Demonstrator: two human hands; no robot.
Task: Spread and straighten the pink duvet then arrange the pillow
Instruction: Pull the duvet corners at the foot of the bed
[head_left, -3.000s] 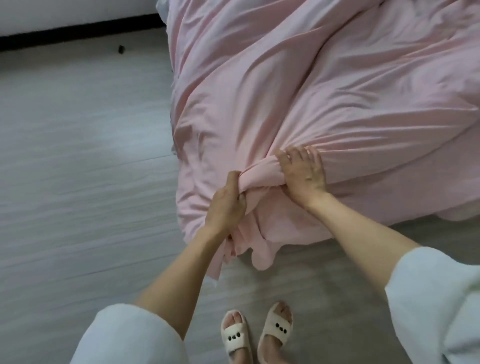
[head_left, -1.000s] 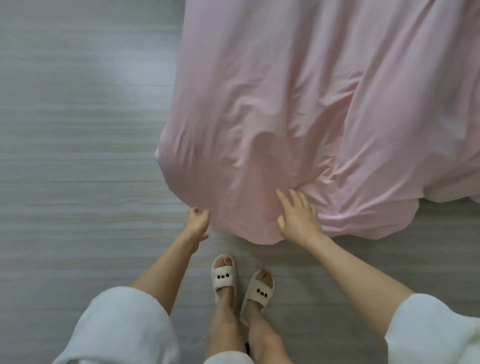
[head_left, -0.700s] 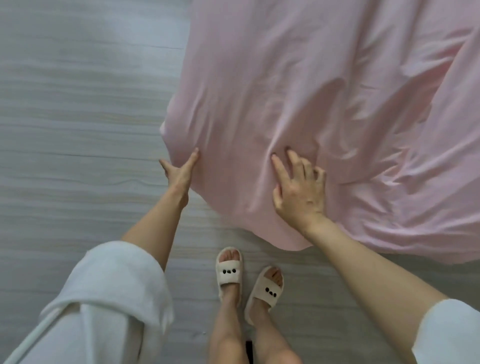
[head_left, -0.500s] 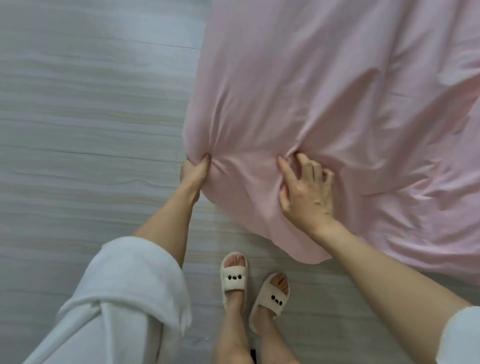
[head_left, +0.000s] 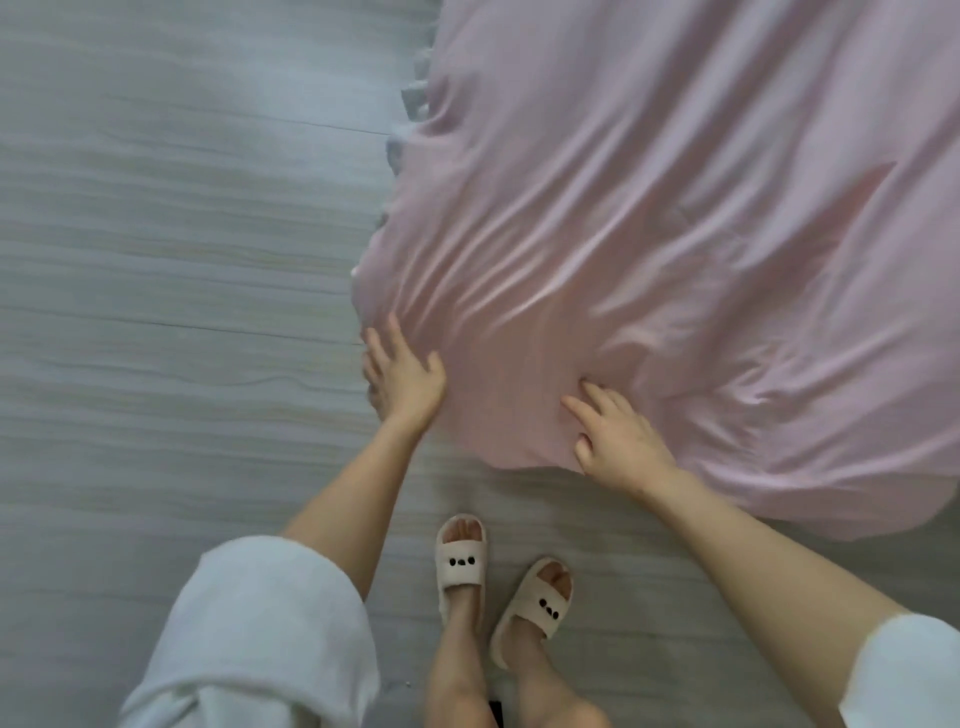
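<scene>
Grey wood-grain floor (head_left: 171, 291) fills the left half and bottom of the view, with open plank running left of the bed and a narrower strip between the feet and the hanging cloth. Over the upper right lies the pink duvet (head_left: 649, 234), creased in long folds that fan out from the near corner. Its left edge runs down from the top of the view and bulges out toward the floor; a thin line of pale frill (head_left: 415, 93) shows beside that edge near the top. Its lower edge curves from the corner away to the right, hanging just above the floor.

White sleeves (head_left: 260, 639) cover both upper arms, the forearms bare. At the corner's left edge, the left hand (head_left: 402, 379) rests flat against the cloth, its fingers straight and close together, pointing up along the edge. On the duvet just inside the lower hem, the right hand (head_left: 618, 436) lies with fingers spread and slightly bent, tips pressing into a small pucker of fabric; whether any cloth is pinched cannot be told.

Two cream slippers (head_left: 462, 556) stand on the floor below the corner, just clear of the hem.
</scene>
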